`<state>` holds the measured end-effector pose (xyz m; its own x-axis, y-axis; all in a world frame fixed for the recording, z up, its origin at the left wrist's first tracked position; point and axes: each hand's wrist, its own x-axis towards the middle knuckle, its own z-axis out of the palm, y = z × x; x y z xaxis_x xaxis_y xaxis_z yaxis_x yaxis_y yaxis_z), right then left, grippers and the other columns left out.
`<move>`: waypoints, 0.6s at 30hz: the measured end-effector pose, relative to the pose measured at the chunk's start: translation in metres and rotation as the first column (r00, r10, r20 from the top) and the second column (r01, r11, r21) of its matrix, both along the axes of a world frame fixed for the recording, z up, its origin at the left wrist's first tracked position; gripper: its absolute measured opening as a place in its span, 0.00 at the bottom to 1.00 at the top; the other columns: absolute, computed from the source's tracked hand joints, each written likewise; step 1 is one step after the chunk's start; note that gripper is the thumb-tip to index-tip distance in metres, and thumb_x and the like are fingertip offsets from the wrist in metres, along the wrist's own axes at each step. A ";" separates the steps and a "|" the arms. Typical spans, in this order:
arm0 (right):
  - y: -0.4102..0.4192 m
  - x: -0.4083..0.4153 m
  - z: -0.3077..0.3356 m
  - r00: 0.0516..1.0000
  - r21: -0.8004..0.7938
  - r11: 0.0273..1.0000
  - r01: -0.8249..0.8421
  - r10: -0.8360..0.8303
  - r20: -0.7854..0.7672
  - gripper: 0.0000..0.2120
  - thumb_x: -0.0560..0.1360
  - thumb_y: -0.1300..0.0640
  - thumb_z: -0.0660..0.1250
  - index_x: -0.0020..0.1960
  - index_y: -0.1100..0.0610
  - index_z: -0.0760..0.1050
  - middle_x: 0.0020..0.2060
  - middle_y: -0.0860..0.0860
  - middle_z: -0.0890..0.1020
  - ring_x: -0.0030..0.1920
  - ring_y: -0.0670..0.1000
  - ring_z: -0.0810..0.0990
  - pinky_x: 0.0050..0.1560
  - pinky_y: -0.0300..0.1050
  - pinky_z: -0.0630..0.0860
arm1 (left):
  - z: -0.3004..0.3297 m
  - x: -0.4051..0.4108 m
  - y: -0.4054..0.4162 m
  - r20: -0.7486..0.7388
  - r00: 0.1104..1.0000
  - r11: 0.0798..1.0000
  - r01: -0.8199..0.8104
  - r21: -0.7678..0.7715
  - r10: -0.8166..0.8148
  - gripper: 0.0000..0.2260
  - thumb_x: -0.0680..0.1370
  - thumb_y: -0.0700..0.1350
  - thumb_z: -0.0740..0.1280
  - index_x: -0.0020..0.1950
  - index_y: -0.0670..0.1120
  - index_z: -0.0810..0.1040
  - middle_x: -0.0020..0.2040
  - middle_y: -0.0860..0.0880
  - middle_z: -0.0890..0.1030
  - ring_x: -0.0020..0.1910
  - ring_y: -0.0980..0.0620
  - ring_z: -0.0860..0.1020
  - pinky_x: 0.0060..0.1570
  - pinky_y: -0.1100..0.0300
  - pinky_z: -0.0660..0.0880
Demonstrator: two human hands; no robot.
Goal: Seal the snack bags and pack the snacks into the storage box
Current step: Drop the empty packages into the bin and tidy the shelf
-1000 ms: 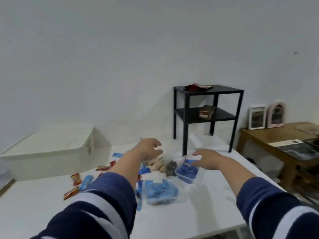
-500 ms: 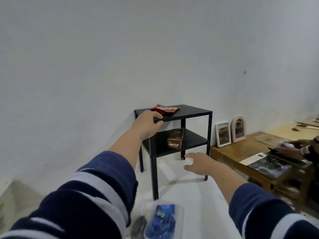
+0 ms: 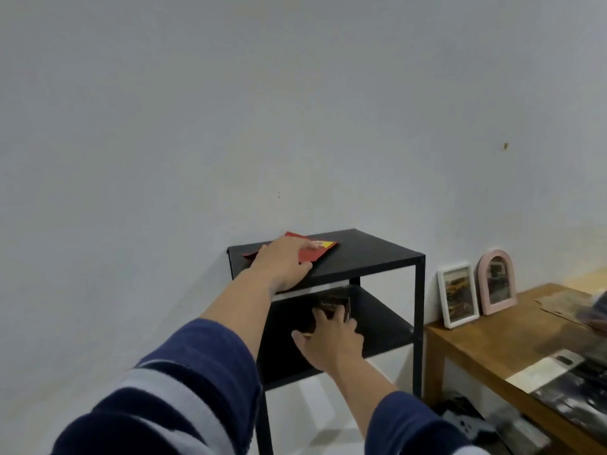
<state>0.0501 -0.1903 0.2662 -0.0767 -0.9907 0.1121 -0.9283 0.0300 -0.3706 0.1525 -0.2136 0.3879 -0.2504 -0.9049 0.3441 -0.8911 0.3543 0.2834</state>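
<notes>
Left hand (image 3: pixel 284 265) on one red packet (image 3: pixel 316 253); right hand (image 3: pixel 331 339) grips one brown box (image 3: pixel 335 305).

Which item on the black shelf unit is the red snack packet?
Find the black two-tier shelf against the wall. On its top surface, near the back left, lies the red snack packet, flat under the left hand. Unlike the brown box below, it is red with a yellow corner.

Plain pale wall (image 3: pixel 295 110). Black two-tier metal shelf (image 3: pixel 377 254) against it. Wooden side table (image 3: pixel 486 343) beside, bearing two picture frames (image 3: pixel 458 295).
</notes>
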 end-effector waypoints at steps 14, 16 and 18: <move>-0.013 -0.024 -0.022 0.996 0.018 1.000 -0.021 0.020 0.085 0.27 0.77 0.44 0.54 0.75 0.39 0.51 0.76 0.58 0.48 0.64 0.64 0.64 0.59 0.52 0.73 | -0.006 0.009 0.002 0.168 0.971 0.942 -0.112 -0.317 0.172 0.22 0.80 0.43 0.53 0.69 0.66 0.62 0.60 0.48 0.79 0.55 0.44 0.77 0.52 0.52 0.74; 0.003 -0.033 -0.023 0.991 -0.034 0.999 -0.021 0.026 0.134 0.27 0.77 0.44 0.55 0.74 0.39 0.53 0.75 0.58 0.50 0.63 0.62 0.64 0.61 0.54 0.72 | 0.003 0.016 0.022 0.142 0.975 0.916 -0.102 -0.389 0.169 0.20 0.80 0.46 0.54 0.67 0.65 0.67 0.58 0.50 0.79 0.55 0.44 0.77 0.52 0.53 0.73; 0.024 -0.037 -0.022 0.984 -0.073 0.997 -0.030 0.042 0.174 0.27 0.76 0.44 0.56 0.74 0.39 0.54 0.76 0.56 0.49 0.64 0.62 0.64 0.62 0.55 0.72 | 0.011 0.024 0.046 0.105 0.974 0.875 -0.129 -0.466 0.200 0.19 0.79 0.44 0.57 0.66 0.62 0.71 0.58 0.50 0.78 0.54 0.44 0.77 0.52 0.54 0.73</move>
